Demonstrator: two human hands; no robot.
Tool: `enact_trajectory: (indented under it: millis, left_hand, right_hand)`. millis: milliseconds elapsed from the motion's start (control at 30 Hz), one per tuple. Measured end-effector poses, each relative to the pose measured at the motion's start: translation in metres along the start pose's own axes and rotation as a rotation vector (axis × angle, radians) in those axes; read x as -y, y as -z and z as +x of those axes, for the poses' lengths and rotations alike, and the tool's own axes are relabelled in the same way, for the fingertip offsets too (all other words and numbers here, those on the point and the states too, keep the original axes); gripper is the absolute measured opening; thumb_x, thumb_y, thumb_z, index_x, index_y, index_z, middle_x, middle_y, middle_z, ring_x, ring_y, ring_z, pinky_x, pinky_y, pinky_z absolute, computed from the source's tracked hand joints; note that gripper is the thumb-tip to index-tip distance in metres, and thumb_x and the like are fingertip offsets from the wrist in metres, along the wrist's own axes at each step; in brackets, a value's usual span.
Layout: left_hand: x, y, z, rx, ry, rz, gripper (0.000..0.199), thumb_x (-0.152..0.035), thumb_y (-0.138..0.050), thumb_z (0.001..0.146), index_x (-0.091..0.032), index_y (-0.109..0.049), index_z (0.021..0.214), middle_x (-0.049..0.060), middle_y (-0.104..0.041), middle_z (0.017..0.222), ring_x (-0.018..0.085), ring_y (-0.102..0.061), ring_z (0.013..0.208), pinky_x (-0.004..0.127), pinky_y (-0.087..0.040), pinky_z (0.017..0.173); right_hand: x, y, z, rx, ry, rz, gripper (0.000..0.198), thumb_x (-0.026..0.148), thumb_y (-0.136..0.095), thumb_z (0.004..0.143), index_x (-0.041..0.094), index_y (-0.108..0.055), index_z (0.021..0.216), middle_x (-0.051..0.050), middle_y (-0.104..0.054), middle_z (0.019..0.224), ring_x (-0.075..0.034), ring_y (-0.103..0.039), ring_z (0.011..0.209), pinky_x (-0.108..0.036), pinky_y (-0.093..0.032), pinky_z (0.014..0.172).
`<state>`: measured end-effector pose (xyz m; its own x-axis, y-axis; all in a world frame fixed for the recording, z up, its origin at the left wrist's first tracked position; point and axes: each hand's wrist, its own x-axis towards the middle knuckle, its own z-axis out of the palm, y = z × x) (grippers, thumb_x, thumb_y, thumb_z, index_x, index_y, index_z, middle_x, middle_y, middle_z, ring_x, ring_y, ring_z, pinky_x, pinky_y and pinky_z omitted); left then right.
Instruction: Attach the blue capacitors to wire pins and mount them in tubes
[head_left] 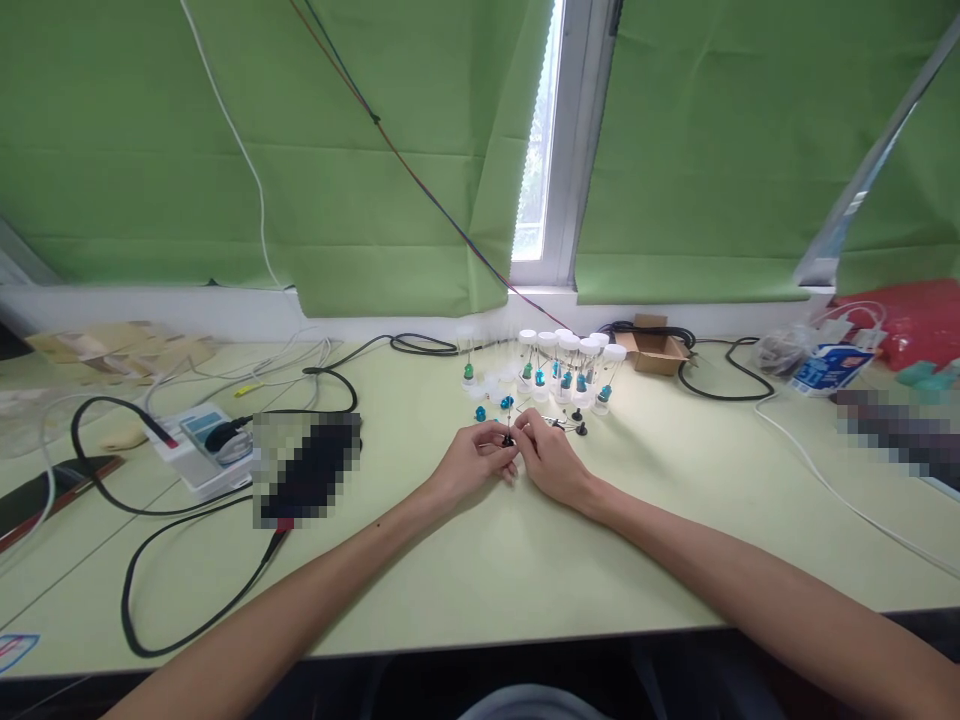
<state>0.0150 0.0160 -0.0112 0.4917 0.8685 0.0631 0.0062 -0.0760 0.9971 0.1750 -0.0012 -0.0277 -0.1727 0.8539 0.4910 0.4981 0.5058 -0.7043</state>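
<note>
My left hand [472, 462] pinches a small black base with a thin upright stem [508, 439] low over the table. From the other side, the closed fingertips of my right hand [553, 462] meet the same piece; their exact grip is partly hidden. Just beyond my fingers lie a blue flower-like piece [480, 413] and another blue piece [507, 402]. Beside my right hand are a loose black base [581, 429] and a second black base [577, 414]. Behind them stand several clear tubes with white caps [614, 353], holding blue or green flower-like pieces on stems.
An open cardboard box [654, 352] sits by the wall. At left are a black cable [127, 590], a white device [206, 455] and a blurred dark object [311, 470]. A blue-and-white packet [829, 368] and red bag [919, 325] are at right.
</note>
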Motion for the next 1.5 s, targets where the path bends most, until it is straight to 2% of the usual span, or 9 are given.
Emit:
enact_trajectory:
  millis: [233, 500, 933, 1200, 1500]
  left_hand:
    - [-0.001, -0.001, 0.000, -0.022, 0.003, -0.004, 0.035, -0.037, -0.077, 0.069, -0.013, -0.064, 0.090, 0.001, -0.061, 0.072, 0.014, -0.064, 0.057, 0.030, -0.053, 0.058]
    - [0.001, 0.000, -0.001, -0.006, -0.038, -0.005, 0.032, -0.036, -0.076, 0.072, -0.013, -0.064, 0.091, -0.001, -0.057, 0.068, 0.016, -0.066, 0.058, 0.030, -0.054, 0.059]
    - [-0.002, 0.000, -0.001, -0.010, -0.024, -0.008, 0.032, -0.038, -0.075, 0.072, -0.012, -0.067, 0.091, 0.005, -0.068, 0.065, 0.016, -0.065, 0.058, 0.031, -0.053, 0.065]
    - [-0.005, -0.002, -0.002, -0.009, 0.000, -0.099, 0.030, -0.036, -0.076, 0.072, -0.013, -0.069, 0.090, 0.004, -0.067, 0.066, 0.015, -0.064, 0.062, 0.029, -0.053, 0.066]
    - [-0.005, -0.002, -0.003, 0.002, 0.017, -0.151, 0.027, -0.033, -0.077, 0.071, -0.013, -0.069, 0.087, 0.002, -0.066, 0.067, 0.013, -0.062, 0.062, 0.027, -0.051, 0.063]
  right_hand:
    - [-0.001, 0.001, 0.001, -0.035, -0.002, 0.010, 0.015, 0.030, -0.037, 0.096, 0.021, -0.047, 0.088, 0.001, -0.058, 0.068, -0.014, -0.050, 0.057, -0.025, -0.038, 0.058]
    - [-0.001, 0.002, 0.002, -0.086, 0.021, 0.047, 0.018, 0.032, -0.041, 0.095, 0.021, -0.050, 0.084, 0.004, -0.053, 0.061, -0.012, -0.046, 0.054, -0.024, -0.037, 0.058]
    - [-0.005, 0.003, 0.002, -0.063, 0.125, -0.049, 0.021, 0.028, -0.039, 0.095, 0.021, -0.057, 0.087, 0.003, -0.055, 0.060, -0.012, -0.046, 0.051, -0.024, -0.037, 0.057]
    - [-0.010, 0.005, 0.003, -0.049, 0.228, -0.061, 0.024, 0.026, -0.037, 0.096, 0.021, -0.059, 0.087, -0.002, -0.061, 0.072, -0.014, -0.051, 0.061, -0.025, -0.041, 0.062]
    - [-0.015, 0.013, 0.007, -0.002, 0.268, -0.064, 0.026, 0.027, -0.037, 0.095, 0.022, -0.062, 0.090, -0.002, -0.062, 0.068, -0.015, -0.054, 0.059, -0.027, -0.043, 0.060]
